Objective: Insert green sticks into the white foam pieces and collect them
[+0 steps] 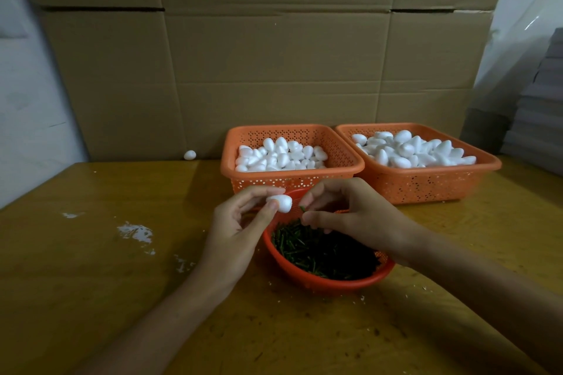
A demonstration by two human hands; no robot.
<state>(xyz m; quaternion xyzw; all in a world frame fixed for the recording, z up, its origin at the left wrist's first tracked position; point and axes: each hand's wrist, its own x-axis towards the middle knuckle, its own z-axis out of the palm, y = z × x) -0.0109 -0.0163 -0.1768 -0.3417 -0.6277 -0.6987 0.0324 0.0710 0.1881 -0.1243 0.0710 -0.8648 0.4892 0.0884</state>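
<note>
Leftmost, a stray foam piece [189, 155] lies alone at the far edge of the wooden table [91, 253], against the cardboard wall [274, 55], with white crumbs [135, 232] scattered nearer the person. Moving right, the left hand [236, 228] pinches a single white foam piece [280, 202] between thumb and fingertips, holding it up above the rim of the round red bowl [320, 281], its blunt end turned toward the other hand. Just beside it, the right hand [344, 213] is closed on a short green stick [302, 208] between thumb and forefinger, only the stick's tip showing, pointed at the foam and near it but apparently not yet in. The bowl below both hands holds a heap of green sticks [320, 248]. Behind it stand two orange baskets touching side by side, the left basket [292, 179] and the right basket [426, 183], both holding white foam pieces; whether either holds finished ones cannot be told, since no green shows there. The step in hand looks like the insertion itself. The next move would call for lining the stick's tip with the middle of the foam's end and pushing straight along its length, gently enough that the soft foam neither crumbles nor slips from the pinch.
</note>
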